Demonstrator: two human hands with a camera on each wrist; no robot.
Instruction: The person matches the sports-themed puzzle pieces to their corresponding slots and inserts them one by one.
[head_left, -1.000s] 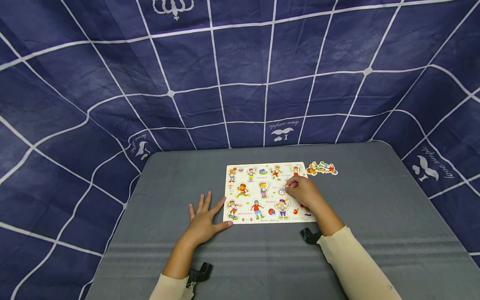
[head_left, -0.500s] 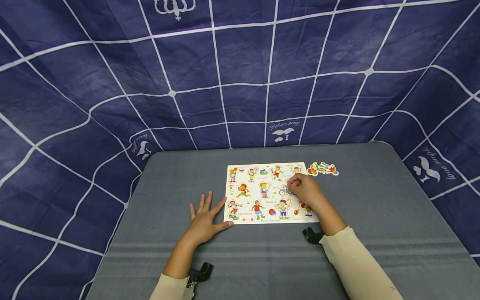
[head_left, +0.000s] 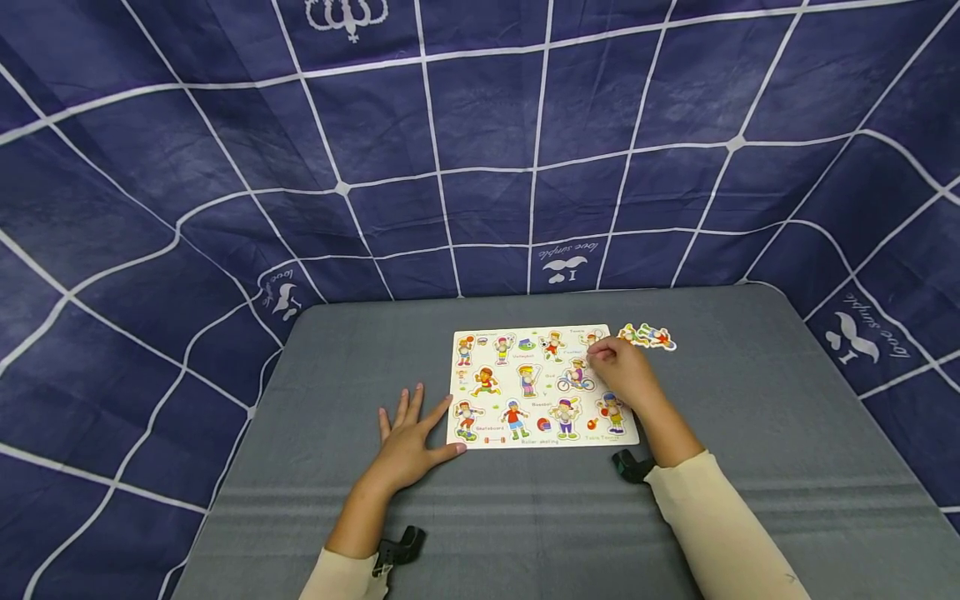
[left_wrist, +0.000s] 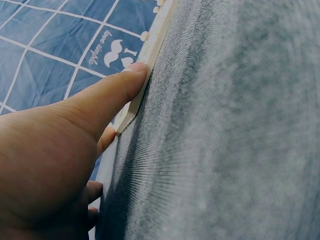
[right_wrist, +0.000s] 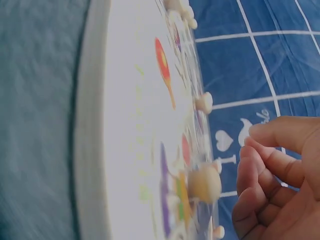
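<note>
A white peg puzzle board (head_left: 502, 407) with sports figures lies on the grey table. My left hand (head_left: 405, 454) spreads its fingers at the board's left edge. In the left wrist view its thumb (left_wrist: 112, 95) presses against the board's wooden side. My right hand (head_left: 624, 375) is over the board's right part, beside the cyclist piece (head_left: 576, 375). The right wrist view shows the right hand (right_wrist: 275, 175) with curled fingers, thumb tip meeting the index finger, nothing between them. A wooden knob (right_wrist: 206, 184) stands up from the board there.
Loose figure pieces (head_left: 655, 337) lie just past the board's upper right corner, partly overlapping. A blue cloth with white lines (head_left: 480, 200) hangs behind the table (head_left: 525, 517) and at both sides.
My right hand has come away from the cyclist piece, moving right and slightly upward, so that piece and the table tennis figure show fully. The left hand stays in place.
</note>
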